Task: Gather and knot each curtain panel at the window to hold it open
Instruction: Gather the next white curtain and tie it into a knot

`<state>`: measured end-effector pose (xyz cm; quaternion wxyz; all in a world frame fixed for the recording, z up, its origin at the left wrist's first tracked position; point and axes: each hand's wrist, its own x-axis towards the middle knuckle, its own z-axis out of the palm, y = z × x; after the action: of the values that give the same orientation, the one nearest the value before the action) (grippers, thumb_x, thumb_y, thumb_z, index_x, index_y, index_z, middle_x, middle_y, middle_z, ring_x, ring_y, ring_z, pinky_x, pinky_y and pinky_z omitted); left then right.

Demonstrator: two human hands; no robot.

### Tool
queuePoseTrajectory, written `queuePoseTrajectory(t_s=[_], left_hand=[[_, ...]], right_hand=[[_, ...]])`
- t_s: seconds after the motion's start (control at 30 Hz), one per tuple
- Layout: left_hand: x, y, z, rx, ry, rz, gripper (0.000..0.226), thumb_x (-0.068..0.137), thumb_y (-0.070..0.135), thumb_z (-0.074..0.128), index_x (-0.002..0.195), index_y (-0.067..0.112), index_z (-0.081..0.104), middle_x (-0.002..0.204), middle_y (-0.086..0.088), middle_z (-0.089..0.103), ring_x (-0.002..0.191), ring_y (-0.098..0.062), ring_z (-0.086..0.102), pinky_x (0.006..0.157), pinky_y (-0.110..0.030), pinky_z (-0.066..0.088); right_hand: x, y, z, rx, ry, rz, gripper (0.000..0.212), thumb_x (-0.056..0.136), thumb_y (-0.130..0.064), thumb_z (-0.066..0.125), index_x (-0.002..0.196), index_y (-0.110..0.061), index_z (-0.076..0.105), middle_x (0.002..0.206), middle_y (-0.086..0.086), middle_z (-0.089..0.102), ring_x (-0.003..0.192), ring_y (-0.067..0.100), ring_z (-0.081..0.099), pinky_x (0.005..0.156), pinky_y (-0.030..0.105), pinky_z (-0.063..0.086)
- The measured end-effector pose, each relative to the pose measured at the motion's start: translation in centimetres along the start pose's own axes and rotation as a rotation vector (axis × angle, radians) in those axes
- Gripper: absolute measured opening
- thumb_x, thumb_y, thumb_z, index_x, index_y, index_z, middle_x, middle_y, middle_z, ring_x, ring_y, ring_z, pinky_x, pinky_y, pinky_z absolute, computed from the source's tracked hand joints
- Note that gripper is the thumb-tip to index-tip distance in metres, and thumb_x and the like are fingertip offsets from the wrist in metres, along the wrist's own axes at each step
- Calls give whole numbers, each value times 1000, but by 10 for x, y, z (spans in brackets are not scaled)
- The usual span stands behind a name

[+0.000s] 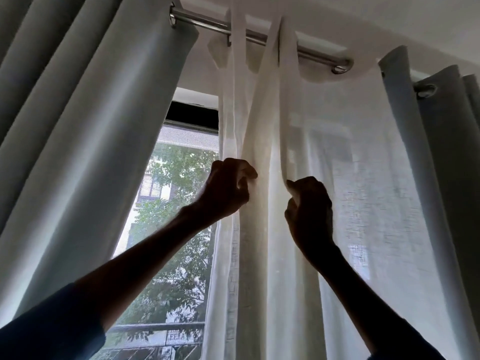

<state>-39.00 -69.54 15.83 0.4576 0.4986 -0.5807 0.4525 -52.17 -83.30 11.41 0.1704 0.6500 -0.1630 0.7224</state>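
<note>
A blue sleeve (pixel 46 323) is being shown nearest, at the lower left, and both bare forearms are being raised toward the window (pixel 179 255). The left hand (pixel 228 185) is being held with fingers curled, and a fold of the sheer (pixel 265 255) is being pinched between its thumb and fingertips at the bunched left part of the panel. Just beside it and slightly lower, the right hand (pixel 309 203) is being clenched round another fold of the same sheer, with cloth being pulled taut above the knuckles. Both hands are being seen in silhouette, so finer finger detail cannot be told.

The sheer is being hung in the middle of the view, gathered into upright pleats between and above the hands and spread flat toward the right. It is being flanked by a grey left drape (pixel 104 126) and a grey right drape (pixel 441 152), each pushed to its own side. All three are being carried overhead by a metal rod (pixel 207 22) close under the ceiling (pixel 363 16).

Beyond the uncovered pane at the left, a railing (pixel 155 327), a leafy tree (pixel 181 165) and a building front are being seen.
</note>
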Motion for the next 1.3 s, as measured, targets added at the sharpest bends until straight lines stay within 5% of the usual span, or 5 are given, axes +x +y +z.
queuePoseTrajectory(t_s=[0.23,0.6,1.0,1.13,1.3], left_hand=[[2,8,6,-42,-80,2,34,72,21,83,105,19,75,94,5,74,74,-1,55,98,-39,46],[-4,17,-5,-162,-117,-203,17,89,19,63,89,12,79,75,0,74,56,-7,63,61,-23,52],[5,20,26,-58,7,-417,35,62,40,89,70,15,67,85,-2,67,95,-25,61,72,-28,39],[1,22,27,-72,59,-405,30,69,30,87,84,9,72,82,0,62,87,-18,55,69,-25,37],[-1,20,33,-98,36,-376,32,78,29,81,99,11,67,105,-5,63,108,-23,45,77,-28,32]], right_hand=[[-9,-33,0,213,49,-105,28,83,3,76,108,-9,70,90,7,65,72,22,65,55,38,58],[-22,-46,1,296,-24,-108,25,85,-8,72,109,-16,73,90,-1,65,75,9,61,66,24,55],[-25,-11,-16,357,-87,-92,11,85,-14,71,95,-18,74,100,-8,63,87,3,63,60,18,54],[-11,34,-26,110,35,110,34,84,-25,72,116,-17,64,126,1,54,121,17,51,98,15,42],[11,88,-28,-37,-48,549,106,74,-61,78,150,-6,29,155,22,28,144,38,27,111,58,36]])
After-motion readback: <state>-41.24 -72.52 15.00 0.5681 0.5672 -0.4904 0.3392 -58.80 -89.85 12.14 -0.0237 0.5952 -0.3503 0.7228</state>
